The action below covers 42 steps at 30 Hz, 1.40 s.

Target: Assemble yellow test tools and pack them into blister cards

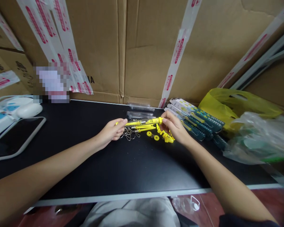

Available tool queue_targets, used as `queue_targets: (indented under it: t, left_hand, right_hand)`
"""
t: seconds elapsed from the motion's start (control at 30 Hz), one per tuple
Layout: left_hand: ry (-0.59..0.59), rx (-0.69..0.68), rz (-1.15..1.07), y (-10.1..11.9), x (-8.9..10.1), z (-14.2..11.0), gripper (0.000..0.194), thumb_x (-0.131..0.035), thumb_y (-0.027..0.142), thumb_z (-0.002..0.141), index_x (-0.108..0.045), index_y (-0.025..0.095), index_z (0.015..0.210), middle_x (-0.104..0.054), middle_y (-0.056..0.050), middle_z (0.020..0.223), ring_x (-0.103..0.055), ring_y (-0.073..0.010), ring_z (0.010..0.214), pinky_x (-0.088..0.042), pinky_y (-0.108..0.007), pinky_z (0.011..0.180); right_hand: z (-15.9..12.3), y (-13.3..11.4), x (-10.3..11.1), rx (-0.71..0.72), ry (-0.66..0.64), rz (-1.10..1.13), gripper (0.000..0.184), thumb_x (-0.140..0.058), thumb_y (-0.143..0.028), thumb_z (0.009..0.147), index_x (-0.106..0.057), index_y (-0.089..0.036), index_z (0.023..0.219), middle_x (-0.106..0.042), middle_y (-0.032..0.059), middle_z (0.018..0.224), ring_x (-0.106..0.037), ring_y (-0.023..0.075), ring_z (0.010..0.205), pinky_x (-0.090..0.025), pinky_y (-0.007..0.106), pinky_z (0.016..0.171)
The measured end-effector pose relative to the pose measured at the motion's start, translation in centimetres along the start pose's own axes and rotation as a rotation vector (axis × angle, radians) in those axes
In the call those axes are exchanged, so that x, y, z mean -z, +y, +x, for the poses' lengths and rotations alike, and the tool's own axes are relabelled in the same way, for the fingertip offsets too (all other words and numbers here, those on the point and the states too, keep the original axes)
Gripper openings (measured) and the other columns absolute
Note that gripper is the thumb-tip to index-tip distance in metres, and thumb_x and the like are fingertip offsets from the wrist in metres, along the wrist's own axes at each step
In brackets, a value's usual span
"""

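Note:
A slim yellow rod-shaped tool (136,123) with a short metal section is stretched level between my two hands, above the black tabletop. My left hand (113,130) pinches its left end between thumb and fingers. At the other end, the fingers of my right hand (174,125) close on the thicker yellow end. Just beneath lie more thin yellow rods (145,128) and a tangle of bent metal wire hooks (129,134). Yellow rings (156,138) and small yellow plastic pieces (168,137) are scattered below my right hand, which partly covers them.
Clear plastic tubes (140,113) lie behind the parts. Printed packages (194,116) are piled to the right, beside a yellow bag (220,101) and a clear plastic bag (255,140). A phone (17,137) and a power strip (2,116) sit left. Cardboard (146,56) stands behind.

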<state>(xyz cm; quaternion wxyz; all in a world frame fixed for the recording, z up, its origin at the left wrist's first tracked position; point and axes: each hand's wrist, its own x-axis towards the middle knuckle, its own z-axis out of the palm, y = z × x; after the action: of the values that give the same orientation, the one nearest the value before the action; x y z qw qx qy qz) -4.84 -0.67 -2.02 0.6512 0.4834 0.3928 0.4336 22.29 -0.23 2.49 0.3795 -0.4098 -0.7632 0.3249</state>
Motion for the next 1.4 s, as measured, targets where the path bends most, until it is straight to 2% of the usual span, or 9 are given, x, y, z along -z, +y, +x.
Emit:
queue_targets:
  t: [0.3, 0.47, 0.57, 0.77, 0.83, 0.9, 1.13, 1.4]
  left_hand:
    - [-0.006, 0.011, 0.020, -0.19, 0.07, -0.15, 0.047, -0.070, 0.055, 0.078, -0.040, 0.018, 0.073, -0.033, 0.011, 0.055, -0.020, 0.0012, 0.038, -0.014, -0.010, 0.034]
    - [-0.001, 0.011, 0.010, -0.11, -0.10, -0.17, 0.047, -0.071, 0.055, 0.076, -0.042, 0.018, 0.074, -0.033, 0.011, 0.054, -0.020, 0.0012, 0.038, -0.014, -0.009, 0.033]
    - [-0.007, 0.007, 0.006, -0.03, -0.14, -0.21, 0.047, -0.070, 0.054, 0.077, -0.041, 0.018, 0.073, -0.033, 0.011, 0.055, -0.020, 0.0013, 0.038, -0.014, -0.009, 0.033]
    - [0.010, 0.004, 0.000, 0.22, -0.29, -0.41, 0.047, -0.071, 0.055, 0.076, -0.041, 0.018, 0.072, -0.033, 0.011, 0.054, -0.019, 0.0013, 0.038, -0.014, -0.009, 0.033]
    - [0.013, 0.000, 0.001, 0.26, -0.34, -0.40, 0.047, -0.071, 0.054, 0.076, -0.041, 0.018, 0.072, -0.033, 0.011, 0.054, -0.020, 0.0013, 0.038, -0.014, -0.009, 0.033]
    - [0.017, -0.002, 0.006, 0.26, -0.34, -0.36, 0.047, -0.071, 0.054, 0.076, -0.041, 0.018, 0.071, -0.034, 0.010, 0.054, -0.021, 0.0011, 0.037, -0.015, -0.010, 0.033]
    - [0.076, -0.029, 0.036, 0.18, -0.19, -0.36, 0.042, -0.071, 0.049, 0.078, -0.046, 0.016, 0.070, -0.046, 0.007, 0.055, -0.028, 0.0009, 0.037, -0.022, -0.011, 0.034]
    - [0.105, -0.082, -0.025, 0.04, -0.29, -0.37, 0.044, -0.073, 0.051, 0.075, -0.048, 0.015, 0.071, -0.045, 0.007, 0.057, -0.030, 0.0013, 0.038, -0.024, -0.011, 0.035]
  right_hand:
    - [0.32, 0.74, -0.30, -0.016, 0.008, -0.067, 0.055, -0.039, -0.059, 0.094, -0.047, -0.019, 0.058, -0.053, -0.0010, 0.054, -0.042, 0.0090, 0.049, -0.030, 0.024, 0.048]
    - [0.32, 0.59, -0.45, -0.065, 0.022, -0.065, 0.065, -0.035, -0.068, 0.091, -0.045, -0.018, 0.050, -0.048, -0.0002, 0.048, -0.041, 0.0090, 0.047, -0.029, 0.025, 0.047]
    - [0.24, 0.49, -0.34, -0.056, 0.047, -0.069, 0.058, -0.035, -0.064, 0.093, -0.048, -0.019, 0.059, -0.052, -0.0005, 0.053, -0.042, 0.0089, 0.048, -0.030, 0.024, 0.047]
    - [0.09, 0.64, -0.07, -0.023, 0.021, 0.104, 0.023, -0.049, -0.045, 0.094, -0.047, -0.022, 0.093, -0.056, -0.0036, 0.067, -0.046, 0.0088, 0.052, -0.035, 0.020, 0.045]
    - [0.05, 0.64, -0.08, -0.004, -0.003, 0.140, 0.024, -0.056, -0.042, 0.091, -0.049, -0.022, 0.102, -0.056, -0.0027, 0.076, -0.048, 0.0084, 0.055, -0.037, 0.020, 0.045]
    - [0.03, 0.58, -0.16, 0.018, -0.010, 0.139, 0.025, -0.060, -0.040, 0.089, -0.052, -0.020, 0.102, -0.056, -0.0018, 0.080, -0.050, 0.0080, 0.058, -0.040, 0.020, 0.046]
    - [0.13, 0.53, -0.44, 0.026, 0.001, 0.136, 0.031, -0.068, -0.042, 0.084, -0.056, -0.019, 0.102, -0.057, -0.0008, 0.081, -0.052, 0.0075, 0.058, -0.046, 0.022, 0.052]
    - [0.13, 0.62, -0.47, 0.046, 0.021, 0.174, 0.030, -0.067, -0.042, 0.085, -0.055, -0.019, 0.100, -0.055, -0.0015, 0.080, -0.051, 0.0074, 0.059, -0.046, 0.021, 0.051]
